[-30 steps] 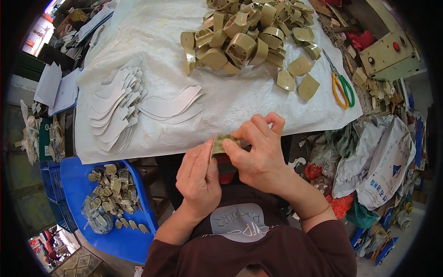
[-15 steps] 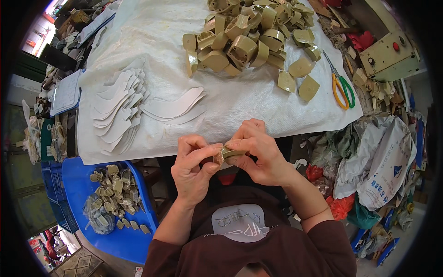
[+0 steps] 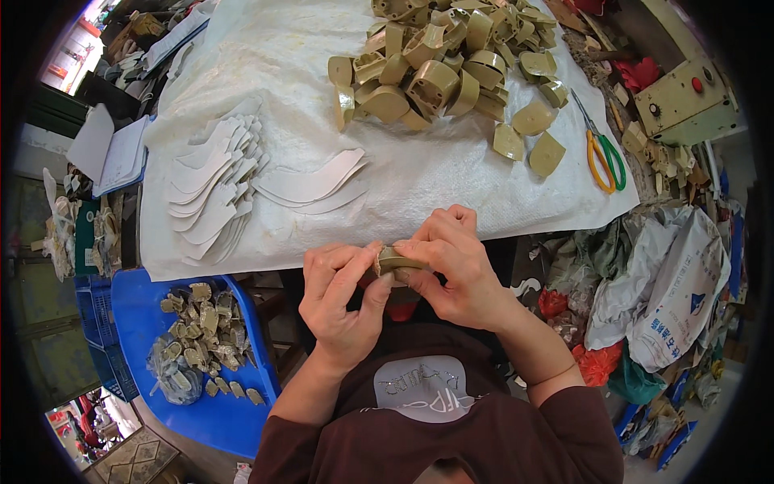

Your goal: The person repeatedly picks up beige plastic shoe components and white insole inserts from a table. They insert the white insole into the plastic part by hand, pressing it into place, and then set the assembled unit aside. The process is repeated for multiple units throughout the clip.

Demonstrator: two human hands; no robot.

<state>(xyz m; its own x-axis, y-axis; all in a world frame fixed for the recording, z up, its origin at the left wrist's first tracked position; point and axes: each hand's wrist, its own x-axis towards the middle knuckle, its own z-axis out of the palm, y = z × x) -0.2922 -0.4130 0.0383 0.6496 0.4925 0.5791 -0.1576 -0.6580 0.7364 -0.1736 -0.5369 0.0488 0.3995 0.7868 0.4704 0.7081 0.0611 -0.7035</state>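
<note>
Just past the front edge of the white-sheeted surface [image 3: 451, 184], where the person sits in a dark brown shirt, the left hand [image 3: 343, 302] and right hand [image 3: 459, 278] meet over a small curved tan piece [image 3: 399, 262], each grip narrowed to a pinch of thumb and fingers on one end. Beside the left arm, a blue plastic seat [image 3: 205, 425] carries a heap of smaller tan pieces [image 3: 210, 319] and a clear bag [image 3: 177, 381]. Over to the right, sacks and bags [image 3: 677, 286] crowd together, white, red and green.

Up on the surface, curved white cutouts [image 3: 214, 185] overlap at the left, orange-and-green-handled scissors [image 3: 596, 135] lie near the right edge, and farther back rises a glossy tan pile [image 3: 435, 85]. Beyond its right edge stands a pale control box [image 3: 685, 101] with a red button.
</note>
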